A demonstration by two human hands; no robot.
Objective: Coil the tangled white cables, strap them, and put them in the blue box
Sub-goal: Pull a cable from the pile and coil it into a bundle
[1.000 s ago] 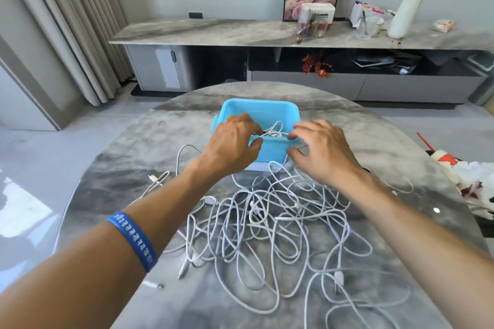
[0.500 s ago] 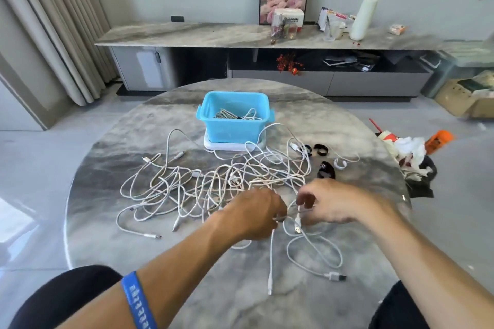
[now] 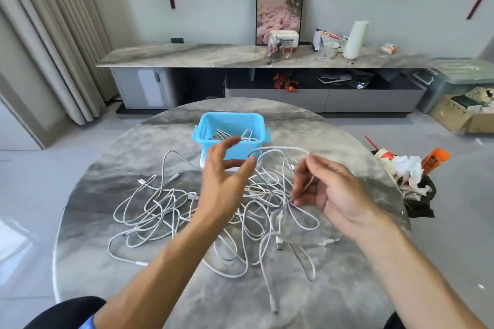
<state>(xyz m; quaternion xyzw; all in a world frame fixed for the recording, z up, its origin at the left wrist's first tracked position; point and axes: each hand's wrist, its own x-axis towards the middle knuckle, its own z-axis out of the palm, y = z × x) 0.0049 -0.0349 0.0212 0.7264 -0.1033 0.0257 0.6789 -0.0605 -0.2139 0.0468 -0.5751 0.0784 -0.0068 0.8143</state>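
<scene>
Overhead, right hand [image 3: 324, 189] pinches cable [image 3: 280, 149]; left hand [image 3: 223, 176] spread.

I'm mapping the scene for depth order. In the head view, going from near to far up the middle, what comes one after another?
Tangled white cables on the round table → blue box holding coiled cable → grey sideboard → framed flower picture against the wall.
</scene>
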